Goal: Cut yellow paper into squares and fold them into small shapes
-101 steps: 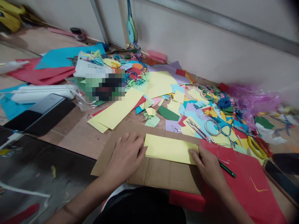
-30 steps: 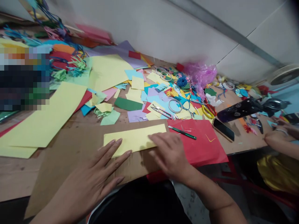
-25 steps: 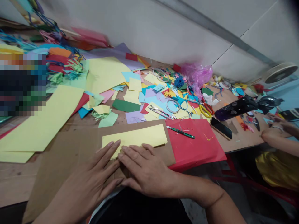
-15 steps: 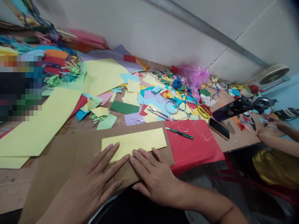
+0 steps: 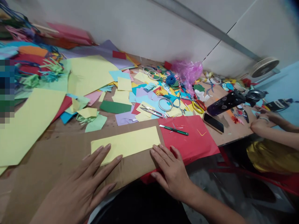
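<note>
Far left, big pale-yellow paper sheets [image 5: 25, 130], matte, straight-cut, overlapping; behind them a green paper tassel [image 5: 50, 67], finely fringed. Brown cardboard [image 5: 58, 158] next, flat, fibrous, faintly creased, lying along the near table edge. Left hand [image 5: 79, 183] palm down over it, fingers spread wide with gaps between, thumb well out, nothing gripped; leading fingertips press on the left end of the pale-yellow paper strip [image 5: 130, 141]. Strip is a long, smooth rectangle, lying flat on the cardboard between the hands, tilted a little up to the right. Behind it, angular paper offcuts, steel thread snips [image 5: 151, 111] with pointed blades, and a ring-shaped tape roll [image 5: 165, 104]. Right hand [image 5: 174, 174] palm down, fingers narrowly spaced, thumb apart, no grip; fingertips touch the strip's near edge by its right corner. Slim green-and-black craft knife [image 5: 174, 130] lies on a red paper sheet [image 5: 195, 140], thin trimmings about it. Behind, crinkled purple plastic bag [image 5: 189, 73]; then yellow-and-red-handled scissors [image 5: 198, 105], glossy flat smartphone [image 5: 213, 123], dark cylindrical bottle [image 5: 225, 102] tipped on its side. Far right, a co-worker's bare forearm [image 5: 268, 130] on the table.
</note>
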Tool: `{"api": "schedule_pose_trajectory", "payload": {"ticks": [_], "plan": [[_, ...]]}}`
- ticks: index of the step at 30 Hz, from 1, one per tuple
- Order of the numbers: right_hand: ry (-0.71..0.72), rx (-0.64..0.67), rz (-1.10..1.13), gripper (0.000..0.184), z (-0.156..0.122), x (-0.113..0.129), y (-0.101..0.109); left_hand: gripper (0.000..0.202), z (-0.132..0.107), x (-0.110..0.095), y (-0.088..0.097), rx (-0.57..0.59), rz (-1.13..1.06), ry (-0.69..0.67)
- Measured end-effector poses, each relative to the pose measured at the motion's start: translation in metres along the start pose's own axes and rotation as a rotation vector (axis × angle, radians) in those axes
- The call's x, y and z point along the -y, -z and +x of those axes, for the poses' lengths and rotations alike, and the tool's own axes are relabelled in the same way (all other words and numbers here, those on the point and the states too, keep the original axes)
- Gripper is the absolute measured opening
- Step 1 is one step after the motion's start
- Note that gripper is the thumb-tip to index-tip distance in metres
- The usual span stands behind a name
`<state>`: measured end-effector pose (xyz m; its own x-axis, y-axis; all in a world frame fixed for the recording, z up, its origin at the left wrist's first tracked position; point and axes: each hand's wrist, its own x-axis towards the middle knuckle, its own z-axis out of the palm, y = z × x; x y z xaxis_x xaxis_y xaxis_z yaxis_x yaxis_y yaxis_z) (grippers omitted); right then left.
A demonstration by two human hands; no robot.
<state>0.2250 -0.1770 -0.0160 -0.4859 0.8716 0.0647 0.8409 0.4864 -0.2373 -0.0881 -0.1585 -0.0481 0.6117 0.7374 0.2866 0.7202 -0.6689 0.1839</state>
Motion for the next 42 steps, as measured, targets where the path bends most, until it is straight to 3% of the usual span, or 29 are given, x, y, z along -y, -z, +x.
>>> {"api": "schedule_pose_trajectory", "payload": {"ticks": [4, 8, 12, 17, 21, 26, 29, 32, 35, 38, 42], "plan": [[-0.072, -0.049, -0.021, 0.066, -0.003, -0.012, 0.002, 0.057, -0.001, 0.0, -0.003, 0.022, 0.03, 0.015], [-0.092, -0.099, -0.029, 0.067, 0.001, -0.014, 0.009, 0.057, 0.002, -0.005, -0.001, 0.1, 0.053, 0.123], [0.03, -0.099, -0.016, 0.063, 0.013, -0.001, 0.013, 0.053, 0.011, -0.011, 0.002, 0.152, 0.076, 0.134], [0.245, 0.052, 0.064, 0.065, 0.03, 0.011, 0.004, 0.056, 0.012, -0.011, 0.002, 0.079, 0.128, 0.101], [0.165, 0.06, 0.084, 0.059, 0.026, 0.003, -0.002, 0.061, -0.002, -0.005, 0.004, 0.05, 0.146, 0.054], [0.089, 0.005, 0.114, 0.049, 0.014, -0.017, 0.007, 0.066, -0.027, 0.007, 0.008, 0.056, 0.134, 0.093], [0.059, -0.118, 0.128, 0.041, 0.013, -0.039, 0.018, 0.068, -0.041, 0.017, 0.009, 0.056, 0.098, 0.1], [-0.115, -0.267, 0.05, 0.038, 0.014, -0.069, 0.026, 0.066, -0.044, 0.028, 0.014, 0.071, 0.045, 0.148], [-0.223, -0.29, 0.019, 0.039, 0.015, -0.096, 0.028, 0.07, -0.031, 0.029, 0.024, 0.074, 0.036, 0.139], [-0.24, -0.252, 0.073, 0.039, 0.018, -0.109, 0.026, 0.065, -0.001, 0.018, 0.03, 0.037, 0.048, 0.139], [-0.261, -0.186, 0.157, 0.026, 0.023, -0.114, 0.026, 0.055, 0.041, -0.001, 0.017, 0.098, 0.034, 0.068]]}}
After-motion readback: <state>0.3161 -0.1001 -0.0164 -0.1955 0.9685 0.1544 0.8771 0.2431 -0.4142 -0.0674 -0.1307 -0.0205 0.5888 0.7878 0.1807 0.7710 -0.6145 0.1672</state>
